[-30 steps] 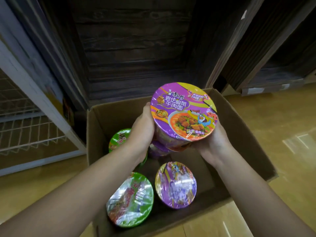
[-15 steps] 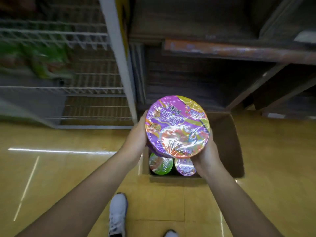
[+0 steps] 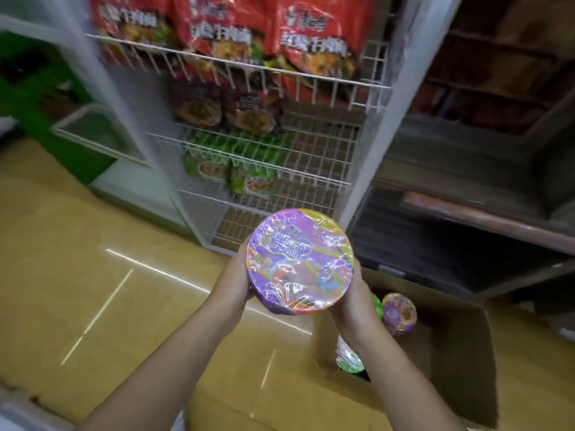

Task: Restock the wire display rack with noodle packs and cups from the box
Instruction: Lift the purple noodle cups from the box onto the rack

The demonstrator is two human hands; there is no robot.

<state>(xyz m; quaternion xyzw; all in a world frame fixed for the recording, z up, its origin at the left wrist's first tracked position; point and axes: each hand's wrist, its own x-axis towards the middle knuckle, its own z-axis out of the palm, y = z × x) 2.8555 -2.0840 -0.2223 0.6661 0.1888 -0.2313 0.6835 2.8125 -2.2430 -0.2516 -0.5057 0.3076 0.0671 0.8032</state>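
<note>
The left hand (image 3: 239, 275) and right hand (image 3: 354, 293) gripped the cup (image 3: 300, 261) between them, one on each side, with the fingers curled round its wall and mostly hidden beneath. The cup was in the air, lid up, just near of the rack (image 3: 320, 150) foot. Red packs (image 3: 230, 26) filled the top shelf, purple packs (image 3: 227, 107) the next, green packs (image 3: 230, 169) below. The box (image 3: 457, 346) stood near right, spare cups (image 3: 399, 312) inside.

Glossy film-wrapped cup (image 3: 300, 262) (cardboard box (image 3: 460, 362))
</note>
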